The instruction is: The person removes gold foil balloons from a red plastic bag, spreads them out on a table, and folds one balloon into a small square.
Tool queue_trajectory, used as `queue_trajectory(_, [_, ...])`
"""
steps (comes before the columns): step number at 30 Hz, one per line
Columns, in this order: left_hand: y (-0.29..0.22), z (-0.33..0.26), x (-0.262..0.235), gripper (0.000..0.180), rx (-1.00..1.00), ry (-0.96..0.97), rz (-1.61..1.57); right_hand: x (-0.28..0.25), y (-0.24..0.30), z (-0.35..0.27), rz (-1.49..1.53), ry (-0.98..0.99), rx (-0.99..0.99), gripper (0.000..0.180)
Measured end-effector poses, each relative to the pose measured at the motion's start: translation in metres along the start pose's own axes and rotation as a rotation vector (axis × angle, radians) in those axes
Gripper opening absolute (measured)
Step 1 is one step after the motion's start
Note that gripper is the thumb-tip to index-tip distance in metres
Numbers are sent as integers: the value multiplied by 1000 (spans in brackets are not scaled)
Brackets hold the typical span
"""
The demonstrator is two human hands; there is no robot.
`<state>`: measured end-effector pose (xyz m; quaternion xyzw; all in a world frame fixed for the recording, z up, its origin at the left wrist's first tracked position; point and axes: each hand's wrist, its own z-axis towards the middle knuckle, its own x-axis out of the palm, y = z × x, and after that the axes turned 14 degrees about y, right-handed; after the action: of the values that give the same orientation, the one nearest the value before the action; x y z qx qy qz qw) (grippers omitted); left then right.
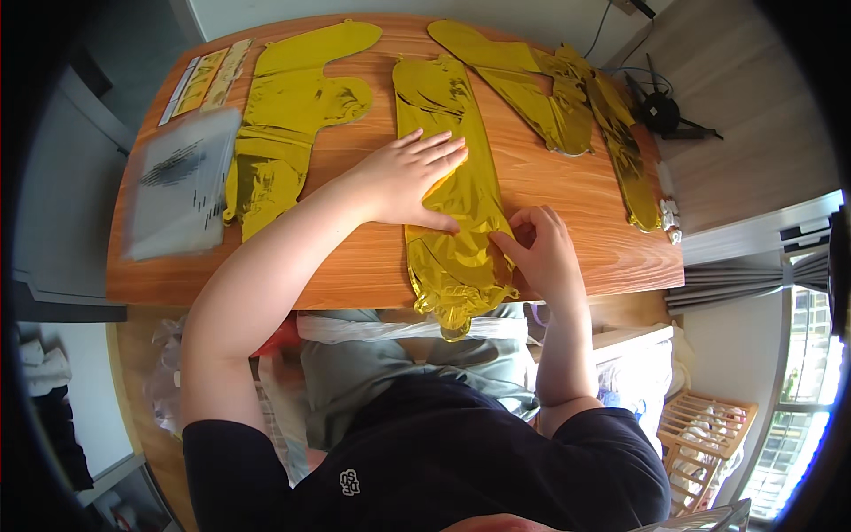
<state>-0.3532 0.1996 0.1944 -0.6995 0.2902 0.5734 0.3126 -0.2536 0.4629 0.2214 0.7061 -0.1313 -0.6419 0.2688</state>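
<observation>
A flat gold foil balloon (465,173), long and uninflated, lies in the middle of the wooden table. Its crumpled near end hangs a little over the front edge. My left hand (409,183) rests flat across its upper middle, fingers spread and palm down. On the right side of the same balloon, my right hand (542,253) has its fingers curled, with thumb and index finger pinching the foil edge. Another flat gold foil balloon (288,120) lies to the left, and a folded gold foil balloon (523,75) spreads out at the far right.
A stack of clear plastic sleeves (177,191) lies at the table's left, with printed strips (206,82) behind it. At the right edge are a black router (660,111) with cables and small white items (671,220). A wooden rack (700,434) stands on the floor.
</observation>
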Motion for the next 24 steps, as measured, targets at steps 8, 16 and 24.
queue_trajectory(8, [-2, -1, -4, 127, -9, 27, -3, -4, 9, -8, 696, 98, 83, 22])
queue_trajectory(16, [2, 0, -1, 123, 31, -16, -53, -7, 18, -15, 306, 85, -396, 46])
queue_trajectory(24, [-2, -2, -7, 120, 9, 8, -66, -64, 31, 34, -491, 248, -711, 45])
